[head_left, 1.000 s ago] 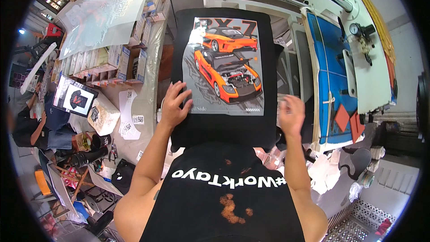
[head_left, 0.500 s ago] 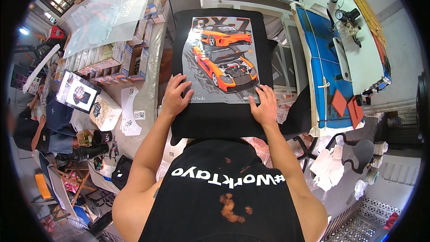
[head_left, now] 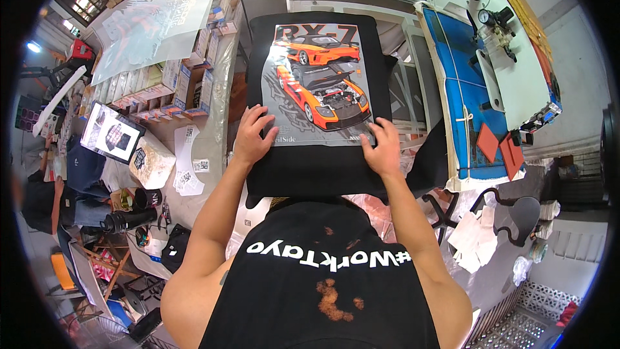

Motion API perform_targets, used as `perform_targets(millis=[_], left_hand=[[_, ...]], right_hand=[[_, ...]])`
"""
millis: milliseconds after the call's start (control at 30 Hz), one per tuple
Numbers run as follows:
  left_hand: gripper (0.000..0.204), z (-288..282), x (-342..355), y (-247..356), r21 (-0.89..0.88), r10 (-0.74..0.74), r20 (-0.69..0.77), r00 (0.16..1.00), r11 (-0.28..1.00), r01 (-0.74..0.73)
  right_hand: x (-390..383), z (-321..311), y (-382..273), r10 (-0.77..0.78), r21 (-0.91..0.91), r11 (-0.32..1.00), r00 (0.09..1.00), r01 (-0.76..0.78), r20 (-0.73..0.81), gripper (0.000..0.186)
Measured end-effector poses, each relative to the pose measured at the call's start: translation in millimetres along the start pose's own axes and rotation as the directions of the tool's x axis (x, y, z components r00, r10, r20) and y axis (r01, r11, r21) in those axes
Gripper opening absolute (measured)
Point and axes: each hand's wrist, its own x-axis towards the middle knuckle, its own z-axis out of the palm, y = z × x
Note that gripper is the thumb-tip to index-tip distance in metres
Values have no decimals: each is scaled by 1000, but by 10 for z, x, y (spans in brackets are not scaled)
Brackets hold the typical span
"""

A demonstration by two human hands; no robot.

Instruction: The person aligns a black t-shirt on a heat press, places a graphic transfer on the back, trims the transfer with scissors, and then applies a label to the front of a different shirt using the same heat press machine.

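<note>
A glossy sheet printed with two orange sports cars on grey (head_left: 323,113) lies on black fabric (head_left: 310,171) spread over a board in front of me. My left hand (head_left: 254,136) rests open at the sheet's lower left edge, fingers apart on the fabric and edge. My right hand (head_left: 381,145) is open at the lower right corner, fingertips touching or just over that edge; exact contact is hard to tell. Glare hides part of the print's upper left.
At right stands a press machine (head_left: 520,77) with blue pad (head_left: 452,77), gauge and orange squares (head_left: 487,143). Left is a bench holding boxes (head_left: 200,90), translucent sheets (head_left: 155,19) and a tablet (head_left: 110,132). A co-worker's arm (head_left: 57,200) shows far left. A chair (head_left: 523,216) sits lower right.
My right hand has come in from right of the fabric to the sheet's lower right corner. The sheet sits slightly higher in view, and my left hand has shifted slightly up.
</note>
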Motion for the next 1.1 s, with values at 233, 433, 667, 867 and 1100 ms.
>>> perform_targets(millis=[233,433,667,867,1100], left_hand=[[30,-27,-60,-2,17,11,-29,1000,1000,-11],[29,-1,-11,-9,29,45,-34,998,999,-44],[30,1,-35,-12,42,86,-42,995,996,-84],[29,-44,-1,-46,1,68,-11,998,998,-68],[29,-126,151,-100,41,-11,139,990,999,6]], right_hand=[[403,-2205,1450,-57,-451,818,730,-357,-681,32],[410,-2730,2335,295,-643,663,923,-383,-246,52],[501,-2512,2012,372,-620,589,855,-519,-362,53],[485,-2041,840,216,-560,739,920,-374,-329,42],[417,-1790,-152,-108,-358,933,922,-35,-372,69]])
